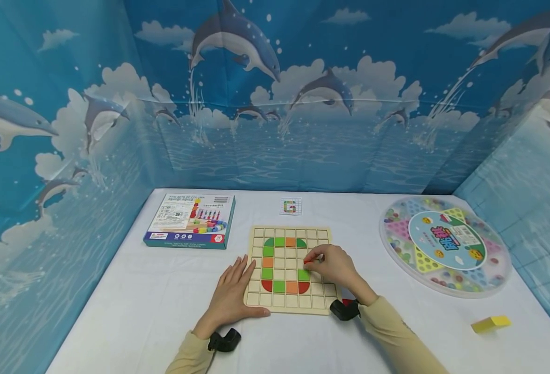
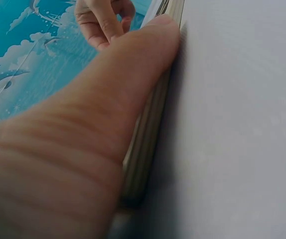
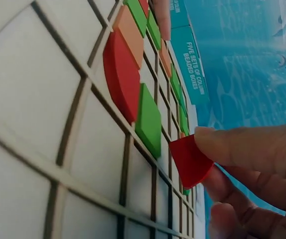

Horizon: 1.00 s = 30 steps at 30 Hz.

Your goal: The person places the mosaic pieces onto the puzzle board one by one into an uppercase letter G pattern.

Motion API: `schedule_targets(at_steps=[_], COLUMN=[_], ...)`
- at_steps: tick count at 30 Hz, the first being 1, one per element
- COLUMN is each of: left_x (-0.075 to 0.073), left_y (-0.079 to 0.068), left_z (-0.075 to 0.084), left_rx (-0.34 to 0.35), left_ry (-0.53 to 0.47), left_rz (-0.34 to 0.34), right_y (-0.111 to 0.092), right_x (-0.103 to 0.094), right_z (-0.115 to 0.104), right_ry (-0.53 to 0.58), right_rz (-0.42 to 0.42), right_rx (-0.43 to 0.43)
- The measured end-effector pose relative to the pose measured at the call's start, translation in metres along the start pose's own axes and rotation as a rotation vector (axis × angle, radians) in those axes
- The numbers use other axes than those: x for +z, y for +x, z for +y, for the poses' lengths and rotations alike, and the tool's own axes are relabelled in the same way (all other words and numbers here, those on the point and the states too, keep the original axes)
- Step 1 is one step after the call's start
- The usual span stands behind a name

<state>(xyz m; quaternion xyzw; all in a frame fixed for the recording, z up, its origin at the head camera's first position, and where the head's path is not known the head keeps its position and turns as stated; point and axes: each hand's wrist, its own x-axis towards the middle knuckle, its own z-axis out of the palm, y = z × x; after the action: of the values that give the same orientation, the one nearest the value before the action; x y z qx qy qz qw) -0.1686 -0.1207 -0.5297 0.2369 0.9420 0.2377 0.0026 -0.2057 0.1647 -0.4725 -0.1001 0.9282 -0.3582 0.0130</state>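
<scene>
A light wooden grid board (image 1: 279, 301) lies on the table, with green, orange and red tiles set in its cells as a broken ring. My left hand (image 1: 230, 297) rests at the board's left front corner, fingers straight and spread, its thumb (image 2: 143, 45) along the front edge. Over the right side of the board, my right hand (image 1: 334, 264) pinches a red quarter-circle tile (image 3: 190, 162) between thumb and fingers. In the right wrist view this tile is held tilted, beyond a green square tile (image 3: 148, 122) and a rounded red tile (image 3: 122, 77) lying in the grid.
Behind the board lies a small pattern card (image 1: 291, 206). A boxed bead set (image 1: 190, 221) is at the back left, a round marble game case (image 1: 445, 246) at the right. Nearer on the right stands a yellow block (image 1: 491, 324). A red piece (image 1: 347, 302) shows partly beside the right wrist.
</scene>
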Motion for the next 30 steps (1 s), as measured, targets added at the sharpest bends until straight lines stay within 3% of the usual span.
schedule_targets(at_steps=[11,30], left_x=[-0.003,-0.002], left_y=[0.0,0.0], left_z=[0.002,0.001], left_rx=[-0.001,0.004], left_ry=[-0.013,-0.011], left_rz=[0.001,0.003], right_y=[0.008,0.007], right_x=[0.013,0.015], right_z=[-0.004,-0.001], right_ry=[-0.01,-0.104], right_rz=[0.016,0.038], right_rx=[-0.015,0.013])
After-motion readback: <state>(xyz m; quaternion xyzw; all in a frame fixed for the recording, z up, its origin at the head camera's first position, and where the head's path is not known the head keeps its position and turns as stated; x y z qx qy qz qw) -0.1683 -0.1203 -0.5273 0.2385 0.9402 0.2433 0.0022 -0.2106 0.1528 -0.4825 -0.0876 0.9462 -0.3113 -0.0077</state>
